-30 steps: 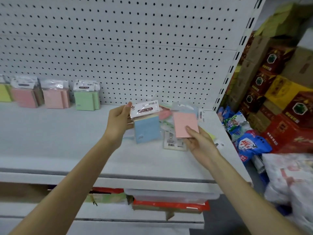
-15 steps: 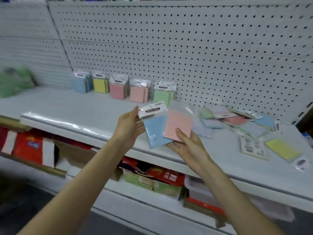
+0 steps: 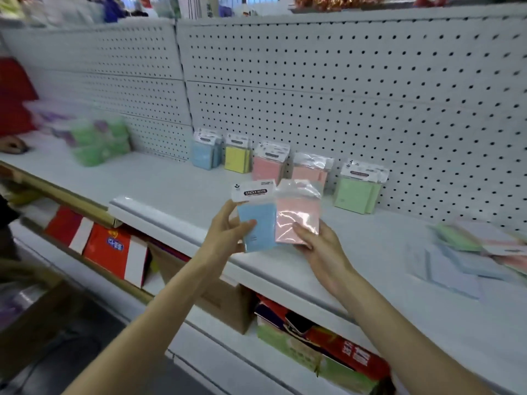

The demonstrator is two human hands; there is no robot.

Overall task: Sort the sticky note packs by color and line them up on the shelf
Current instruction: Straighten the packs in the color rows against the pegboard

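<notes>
Two packs up for sorting | gripping blue pack (image 3: 256, 226) in left hand (image 3: 226, 235), thumb across its face | pinching pink pack (image 3: 296, 218) in right hand (image 3: 316, 248), touching the blue | holding both over shelf (image 3: 176, 186) front edge, probably to match colors against standing row (image 3: 269, 165) at pegboard (image 3: 370, 95): blue, yellow, pink, pink, green | unsorted heap (image 3: 456, 260) flat at far right

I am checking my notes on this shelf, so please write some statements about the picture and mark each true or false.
1. The left hand holds a blue pack. True.
2. The right hand holds a yellow pack. False: it holds a pink pack.
3. A green pack stands at the right end of the row on the shelf. True.
4. The row's left end is a pink pack. False: a standing blue pack is there.
</notes>
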